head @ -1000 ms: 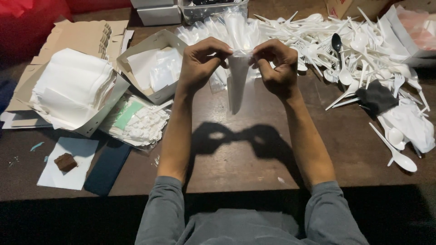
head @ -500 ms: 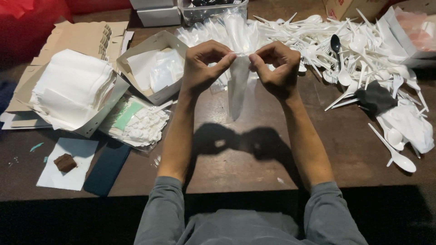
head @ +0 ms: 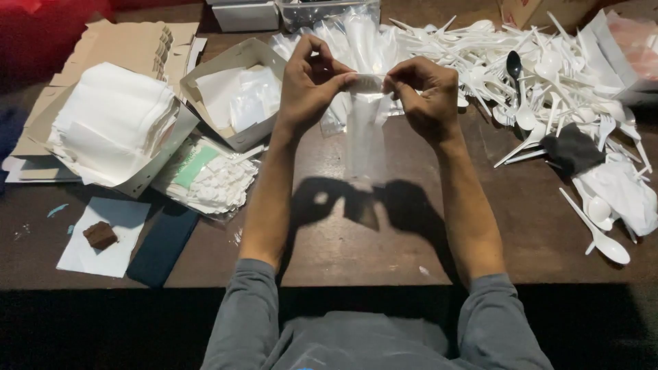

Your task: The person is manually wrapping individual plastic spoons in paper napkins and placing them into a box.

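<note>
Both hands pinch the mouth of a clear plastic sleeve (head: 362, 133) — left hand (head: 308, 85) and right hand (head: 423, 96) at opposite corners, equally near. Its long axis hangs straight down toward the table (head: 343, 247), in front of the far-edge cutlery pile (head: 548, 75).

A clear plastic sleeve (head: 362, 130) hangs over the dark brown tabletop (head: 343, 240), white cutlery (head: 548, 75) heaped toward its far right corner around one black spoon (head: 513, 65), white napkins (head: 110, 123) at the left edge.
</note>
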